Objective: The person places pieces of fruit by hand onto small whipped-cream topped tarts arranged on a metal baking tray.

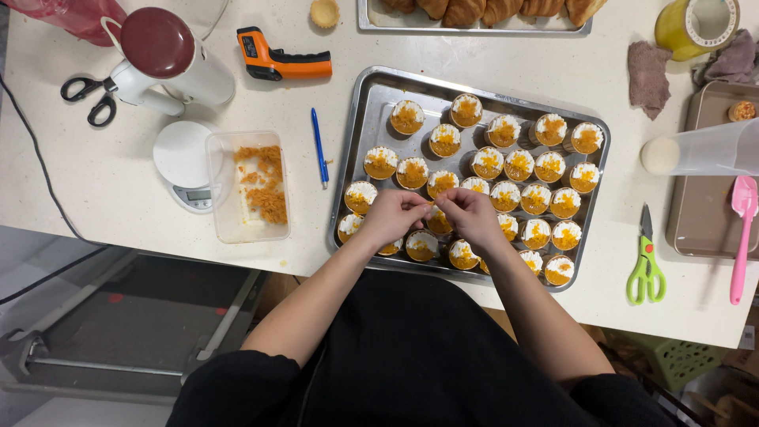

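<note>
Over the metal tray (pixel 371 103) on the white surface (pixel 118 190), our left hand (pixel 393 217) and right hand (pixel 472 217) meet, each grip pinching orange topping (pixel 433 213) above a cream-topped tartlet (pixel 439 223) in the near rows.

The person wears a black top; its sleeves are pushed up above the elbows, well back from each grip, leaving both forearms bare. No rings or watch show.
</note>
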